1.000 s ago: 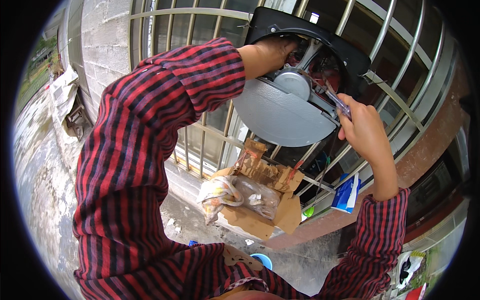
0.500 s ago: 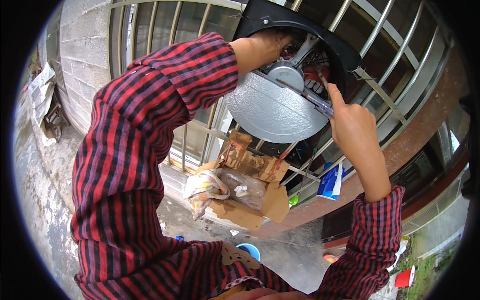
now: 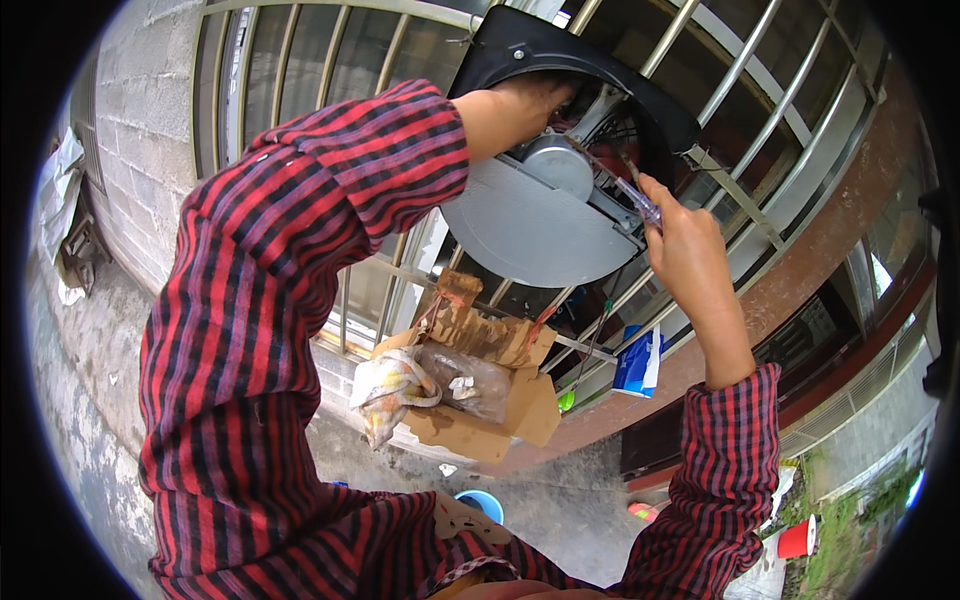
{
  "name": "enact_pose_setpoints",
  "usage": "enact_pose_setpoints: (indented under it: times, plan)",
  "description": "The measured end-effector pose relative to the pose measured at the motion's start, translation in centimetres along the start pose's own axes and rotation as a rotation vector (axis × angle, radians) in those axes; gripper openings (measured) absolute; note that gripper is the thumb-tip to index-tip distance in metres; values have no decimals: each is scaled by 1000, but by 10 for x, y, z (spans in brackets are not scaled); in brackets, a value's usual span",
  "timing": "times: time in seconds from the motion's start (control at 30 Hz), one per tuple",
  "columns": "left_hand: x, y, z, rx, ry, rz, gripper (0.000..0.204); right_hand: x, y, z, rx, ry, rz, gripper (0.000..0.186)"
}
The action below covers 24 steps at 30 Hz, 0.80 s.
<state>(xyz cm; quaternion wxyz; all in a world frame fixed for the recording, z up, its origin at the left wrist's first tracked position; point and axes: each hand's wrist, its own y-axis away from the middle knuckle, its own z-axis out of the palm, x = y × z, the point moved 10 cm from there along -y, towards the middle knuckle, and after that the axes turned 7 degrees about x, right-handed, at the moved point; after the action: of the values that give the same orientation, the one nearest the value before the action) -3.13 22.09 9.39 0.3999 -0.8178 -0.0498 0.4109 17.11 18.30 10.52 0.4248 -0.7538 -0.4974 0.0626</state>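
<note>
Plastic-handled screwdriver, slanting, pointing upper left

A red, black and purplish striped shirt, loose matching sleeves, tan patch, checked trim; bare hands.

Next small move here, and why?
I'd probably have the right hand check that the screwdriver is seated before turning it: its shaft reaches in beside the round grey part, contact at its tip is unclear, and the left hand is close by, partly hidden inside the black housing.
</note>
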Motion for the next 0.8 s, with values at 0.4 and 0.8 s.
enact_pose_setpoints:
  times: [0.4,0.8]
  plan:
    - [11,14,0,-223,-191,283,39,3,7,3,19,86,1,52]
    - [-4,20,-3,-344,10,205,42,15,9,13,-23,76,29,54]
